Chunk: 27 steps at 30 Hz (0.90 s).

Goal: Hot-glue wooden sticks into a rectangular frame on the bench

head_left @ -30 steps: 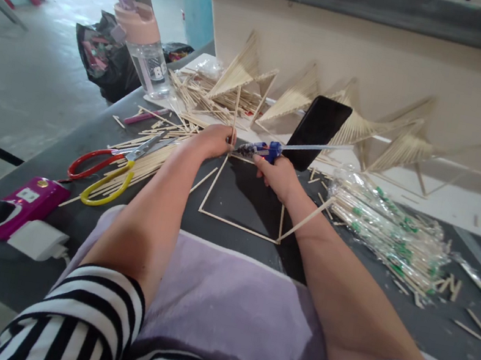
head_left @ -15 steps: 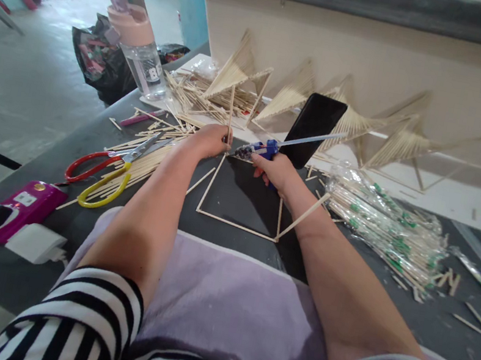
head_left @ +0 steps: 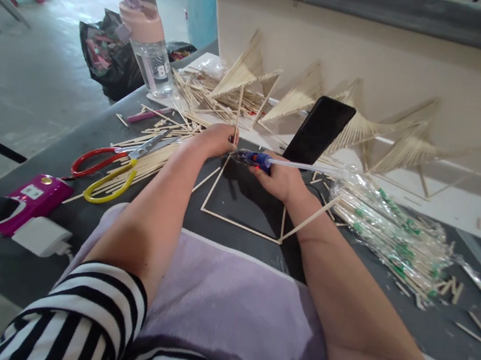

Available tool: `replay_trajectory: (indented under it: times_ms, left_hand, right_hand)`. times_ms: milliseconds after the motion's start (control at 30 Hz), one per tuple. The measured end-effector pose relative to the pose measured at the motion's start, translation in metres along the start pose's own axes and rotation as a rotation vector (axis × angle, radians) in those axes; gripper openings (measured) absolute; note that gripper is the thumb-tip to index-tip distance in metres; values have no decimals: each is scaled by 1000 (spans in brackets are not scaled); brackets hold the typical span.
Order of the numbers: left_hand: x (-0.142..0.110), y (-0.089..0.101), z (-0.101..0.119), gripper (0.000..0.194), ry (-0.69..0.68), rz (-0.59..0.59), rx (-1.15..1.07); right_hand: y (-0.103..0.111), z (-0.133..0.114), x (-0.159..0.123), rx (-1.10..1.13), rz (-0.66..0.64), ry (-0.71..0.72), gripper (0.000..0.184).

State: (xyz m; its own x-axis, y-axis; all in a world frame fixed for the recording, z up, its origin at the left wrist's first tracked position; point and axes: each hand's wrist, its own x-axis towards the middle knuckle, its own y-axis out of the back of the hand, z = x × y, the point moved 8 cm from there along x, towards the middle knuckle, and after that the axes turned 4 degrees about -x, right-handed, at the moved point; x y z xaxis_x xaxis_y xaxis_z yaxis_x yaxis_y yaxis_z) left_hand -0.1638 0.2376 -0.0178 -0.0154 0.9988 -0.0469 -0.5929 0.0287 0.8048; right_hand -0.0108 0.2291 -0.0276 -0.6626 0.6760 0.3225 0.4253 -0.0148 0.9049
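My left hand (head_left: 219,140) is closed around a thin wooden stick (head_left: 238,111) that stands upright at the far left corner of a stick frame (head_left: 239,226). The frame lies on the dark table, and another stick (head_left: 310,219) slants up from its near right corner. In my right hand (head_left: 276,175) is a blue hot glue gun (head_left: 259,159), its nozzle at the foot of the upright stick. A long clear glue stick (head_left: 303,166) sticks out of the gun's back, level with the table. My right fingers are partly hidden behind the gun.
Scissors (head_left: 114,173) and loose sticks lie left, near a pink power adapter (head_left: 32,202) and a water bottle (head_left: 151,52). A black phone (head_left: 321,131) leans behind my right hand. Bagged sticks (head_left: 392,231) lie right. Fan-shaped stick models (head_left: 244,69) stand at the back.
The glue gun has tilted, its back end dropping so the glue stick is now level. Its nozzle stays at the corner. My left hand still holds the upright stick. The whole view has shifted slightly.
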Motion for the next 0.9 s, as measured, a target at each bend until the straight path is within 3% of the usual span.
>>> replay_trajectory:
  times_ms: [133,367,600,900]
  left_hand:
    - [0,1,2,14,-24,14,84]
    - [0,2,2,13,-44,27,69]
    - [3,0,0,12,-61,28,86]
    - [4,0,-3,12,-36,25,84]
  right_hand:
    - [-2,-7,-1,-69,-41,45,30]
    - [6,9,-1,-81,-13,11,34]
    - [3,6,-2,-56,-17,16,31]
    - [0,23,0,84,-10,-163,39]
